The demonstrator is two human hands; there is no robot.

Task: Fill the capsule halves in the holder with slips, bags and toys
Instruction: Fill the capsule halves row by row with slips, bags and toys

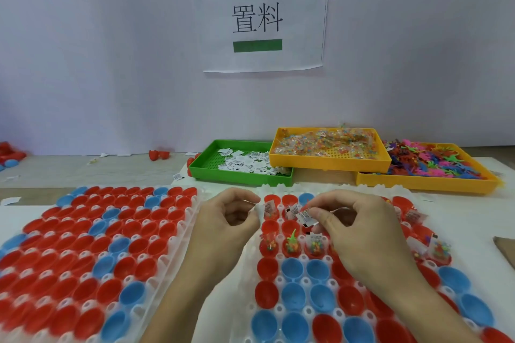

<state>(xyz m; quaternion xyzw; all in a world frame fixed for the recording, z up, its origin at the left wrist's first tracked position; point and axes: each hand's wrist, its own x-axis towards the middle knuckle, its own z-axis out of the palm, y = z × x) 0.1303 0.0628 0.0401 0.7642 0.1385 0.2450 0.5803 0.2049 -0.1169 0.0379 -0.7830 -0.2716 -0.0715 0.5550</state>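
Red and blue capsule halves (292,270) sit open side up in a white holder (246,264) in front of me. Some halves in the far rows hold slips, bead bags and a green toy (292,239). My right hand (359,231) pinches a printed paper slip (306,216) over the far rows. My left hand (225,220) has its fingers curled, with thumb and forefinger pinching a small white slip (256,207) beside another slip standing in a red half (269,210).
A second holder (192,220) of capsule halves lies at the left. Behind stand a green tray (206,164) of slips, an orange tray (328,164) of bead bags and another orange tray (423,182) of coloured toys. Loose red halves (158,154) lie by the wall.
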